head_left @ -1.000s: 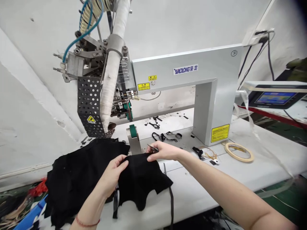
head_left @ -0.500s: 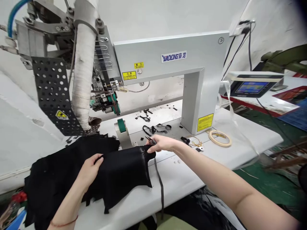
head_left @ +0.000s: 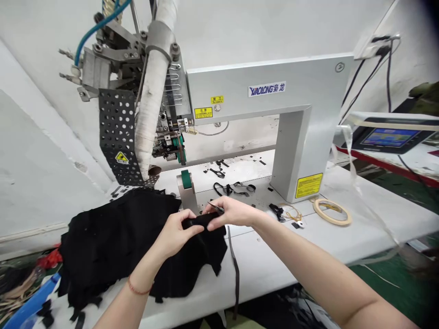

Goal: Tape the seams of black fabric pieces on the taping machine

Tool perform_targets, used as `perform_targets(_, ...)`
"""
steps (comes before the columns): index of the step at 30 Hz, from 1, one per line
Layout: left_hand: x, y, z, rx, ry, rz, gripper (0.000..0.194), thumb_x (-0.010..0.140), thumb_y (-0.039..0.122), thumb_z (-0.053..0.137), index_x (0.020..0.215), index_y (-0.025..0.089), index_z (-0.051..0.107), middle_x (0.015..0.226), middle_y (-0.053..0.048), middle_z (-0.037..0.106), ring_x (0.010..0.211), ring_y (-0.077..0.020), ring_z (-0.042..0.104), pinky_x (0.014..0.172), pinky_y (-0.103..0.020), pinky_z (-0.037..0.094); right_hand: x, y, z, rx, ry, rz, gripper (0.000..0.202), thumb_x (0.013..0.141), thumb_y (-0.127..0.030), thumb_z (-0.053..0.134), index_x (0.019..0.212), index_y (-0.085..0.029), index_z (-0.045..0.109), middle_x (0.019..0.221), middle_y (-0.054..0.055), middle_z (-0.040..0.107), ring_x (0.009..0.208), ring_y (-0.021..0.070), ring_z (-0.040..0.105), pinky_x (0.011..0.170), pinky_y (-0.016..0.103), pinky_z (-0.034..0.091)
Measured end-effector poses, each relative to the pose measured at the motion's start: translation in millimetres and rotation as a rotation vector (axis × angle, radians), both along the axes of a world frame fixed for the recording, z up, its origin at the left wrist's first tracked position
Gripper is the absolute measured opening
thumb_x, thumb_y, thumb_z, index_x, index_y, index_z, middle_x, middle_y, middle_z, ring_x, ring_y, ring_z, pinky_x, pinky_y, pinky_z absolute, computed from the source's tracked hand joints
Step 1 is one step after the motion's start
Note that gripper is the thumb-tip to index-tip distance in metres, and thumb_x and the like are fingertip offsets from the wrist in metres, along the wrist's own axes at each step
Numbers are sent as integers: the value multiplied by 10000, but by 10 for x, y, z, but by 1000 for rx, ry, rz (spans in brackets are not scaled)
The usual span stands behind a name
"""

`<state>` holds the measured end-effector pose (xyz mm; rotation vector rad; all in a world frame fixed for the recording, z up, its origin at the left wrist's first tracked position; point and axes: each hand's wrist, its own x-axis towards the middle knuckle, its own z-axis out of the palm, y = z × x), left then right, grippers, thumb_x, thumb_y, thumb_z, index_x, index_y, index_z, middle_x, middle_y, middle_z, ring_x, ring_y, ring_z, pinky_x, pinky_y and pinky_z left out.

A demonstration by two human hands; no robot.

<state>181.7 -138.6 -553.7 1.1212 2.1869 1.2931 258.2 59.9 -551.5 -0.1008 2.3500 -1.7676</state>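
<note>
Black fabric (head_left: 185, 269) hangs from both hands over the table's front part. My left hand (head_left: 178, 230) pinches its upper edge between thumb and fingers. Close beside it, my right hand (head_left: 226, 212) grips the same edge, with small dark snips (head_left: 216, 208) held within its fingers, the tips pointing up and left. A larger pile of black fabric (head_left: 113, 237) lies to the left. Just behind my hands stands the machine's lower post with a green roller (head_left: 186, 179). A dark strip (head_left: 235, 274) runs down over the table's front edge.
The grey machine arm (head_left: 240, 87) spans the back, its white-wrapped tube (head_left: 152, 100) and perforated guard (head_left: 116, 132) at left. A tape roll (head_left: 332, 212), black scraps (head_left: 228, 188) and loose thread lie on the white table (head_left: 260, 260). A control screen (head_left: 391, 137) is at right.
My left hand has moved right and up, beside my right hand, and now pinches the fabric's upper edge there. The fabric is gathered between them. The view has shifted left.
</note>
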Motion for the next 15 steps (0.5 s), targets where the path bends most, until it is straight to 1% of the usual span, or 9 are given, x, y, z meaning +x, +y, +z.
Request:
perform_targets(1,0,-34,4,57,62,53,170,749,335,662,682,196,591,653,16,569,643,-142,522,613,-260,407,34,-8,-25,15,0,16,443,568,-358,815,952,-180,688,836,-2,630,801,157,547,730,262,421)
perform_targets(3,14,-151,15,206,231,95,140,768,267,656,676,198,577,649,17,536,621,-125,498,588,-253,394,107,-73,-150,16,22,62,477,517,-339,841,946,-194,690,894,1,624,851,178,559,768,280,432)
perform_targets(5,74,-303,21,330,493,21,59,774,153,635,762,210,625,683,0,567,630,-125,505,581,-256,396,164,-190,-334,-10,108,38,345,564,-319,815,866,-195,704,968,24,612,886,189,570,794,295,443)
perform_targets(6,128,-381,16,362,657,-47,128,769,105,622,822,218,648,699,-11,593,633,-130,507,579,-265,395,184,-249,-426,-18,181,-37,250,615,-295,783,832,-196,707,993,36,604,897,191,574,797,300,449)
perform_targets(8,282,-523,-32,347,986,-205,242,753,50,599,915,217,667,734,-40,649,646,-149,513,575,-295,384,215,-325,-574,5,364,-262,84,706,-208,692,787,-202,709,1005,57,589,909,188,577,794,305,457)
perform_targets(9,377,-580,-82,318,1112,-277,250,749,41,590,922,202,671,743,-54,670,649,-158,517,569,-309,375,231,-333,-628,35,450,-359,97,733,-151,634,767,-204,707,986,63,585,907,185,577,793,307,457)
perform_targets(10,479,-626,-151,284,1194,-337,238,748,38,582,909,187,674,751,-65,686,654,-167,526,560,-318,369,250,-321,-672,67,522,-425,167,740,-97,578,749,-207,703,973,67,581,909,183,576,798,312,455)
perform_targets(12,682,-679,-344,232,1245,-399,203,745,31,565,852,165,673,761,-78,702,669,-177,547,559,-328,371,304,-259,-749,112,604,-484,264,711,-23,493,703,-206,683,982,68,570,910,180,576,803,319,452)
perform_targets(15,928,-686,-704,160,1174,-347,189,736,12,553,792,162,655,772,-78,701,688,-180,558,595,-334,386,428,-163,-884,138,596,-554,298,667,8,429,667,-200,643,1047,70,552,967,188,564,804,326,443)
